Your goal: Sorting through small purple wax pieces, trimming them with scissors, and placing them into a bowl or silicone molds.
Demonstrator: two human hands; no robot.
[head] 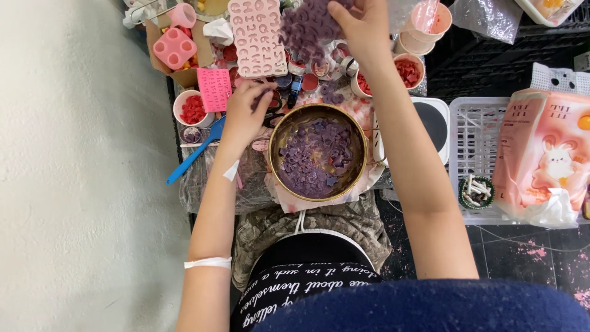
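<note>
Right hand [362, 24] grips purple mould [307, 24] above metal bowl [276, 132].

From my feed the light is bright, soft and even, with only faint shadows beneath the arms. The pale floor [74, 166] on the left is nearly washed out. The right hand [362, 27] at the top edge looks slightly blurred, and the view bends and stretches toward the edges.

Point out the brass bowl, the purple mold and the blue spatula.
brass bowl [274, 165]: head view, on its left rim.
purple mold [305, 27]: head view, on its middle, left of the right hand [364, 26] that holds it.
blue spatula [193, 157]: head view, on the handle, beside the left hand [246, 114].
</note>
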